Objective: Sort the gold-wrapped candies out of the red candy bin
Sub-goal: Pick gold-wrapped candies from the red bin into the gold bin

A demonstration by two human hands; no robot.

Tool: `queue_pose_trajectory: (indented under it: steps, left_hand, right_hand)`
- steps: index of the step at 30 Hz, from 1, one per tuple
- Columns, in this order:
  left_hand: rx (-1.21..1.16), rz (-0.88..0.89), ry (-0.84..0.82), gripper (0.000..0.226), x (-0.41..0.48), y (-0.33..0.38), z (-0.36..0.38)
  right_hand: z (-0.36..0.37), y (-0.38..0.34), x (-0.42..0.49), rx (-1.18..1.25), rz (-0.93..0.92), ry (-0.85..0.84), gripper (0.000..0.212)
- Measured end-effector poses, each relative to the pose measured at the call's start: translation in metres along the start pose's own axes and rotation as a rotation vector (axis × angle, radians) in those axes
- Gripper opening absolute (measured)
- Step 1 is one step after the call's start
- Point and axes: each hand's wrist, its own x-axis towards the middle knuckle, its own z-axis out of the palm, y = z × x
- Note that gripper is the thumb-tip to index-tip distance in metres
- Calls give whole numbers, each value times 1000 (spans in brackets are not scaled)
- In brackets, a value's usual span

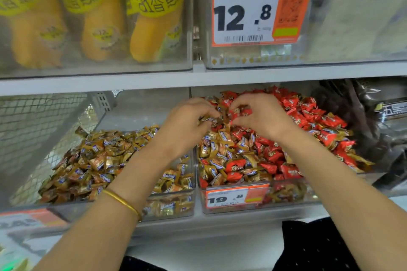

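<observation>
- The red candy bin (240,210) is a clear box on the lower shelf, at about 4 o'clock from the frame's middle. An orange price tag (235,197) reading 19.8 is on its front wall.
- Inside it, red candies (308,116) heap up from 12 round to 3 o'clock, while the gold-wrapped candies (220,152) crowd the 9 o'clock side and the front, mixed in among red ones.
- The left hand (187,123) reaches over the wall between the two bins. Its fingers are curled and pinch a few of the gold-wrapped pieces near the heap's 11 o'clock edge.
- The right hand (262,116) is just beside it, at its 3 o'clock, fingertips nearly meeting the left's. The fingers are bent down into the pile with thumb and forefinger close together — whether they grip a piece I cannot tell.
- A gold bangle (123,203) circles the left wrist.
- The neighbouring clear bin (169,207), at 9 o'clock of the red one and touching it, holds only gold and brown wrapped sweets (105,158).
- A wire mesh panel (33,127) stands at the far 9 o'clock side.
- On the upper shelf, yellow packets (152,28) stand at 11 o'clock, and a large 12.8 price card (259,9) is at 1 o'clock.
- Dark bags (374,116) lie at 3 o'clock — just past the red heap.
</observation>
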Motion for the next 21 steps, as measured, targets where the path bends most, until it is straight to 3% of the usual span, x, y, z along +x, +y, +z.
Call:
queue_pose_trajectory:
  steps: [3, 5, 8, 12, 21]
  left_hand:
    - [238, 67, -205, 28, 18, 9, 7]
    - [453, 9, -410, 35, 31, 18, 18]
    - [622, -117, -622, 45, 45, 26, 37]
    - [544, -281, -730, 67, 50, 24, 51]
    - [302, -284, -776, 70, 44, 10, 62]
  right_hand:
    - [-20, 14, -1, -330, 73, 47, 44]
    - [-18, 14, -4, -494, 63, 65, 47]
    - [-5, 6, -4, -379, -82, 27, 42]
    - [12, 8, 0, -214, -78, -200, 14]
    - [5, 29, -11, -282, -20, -251, 23]
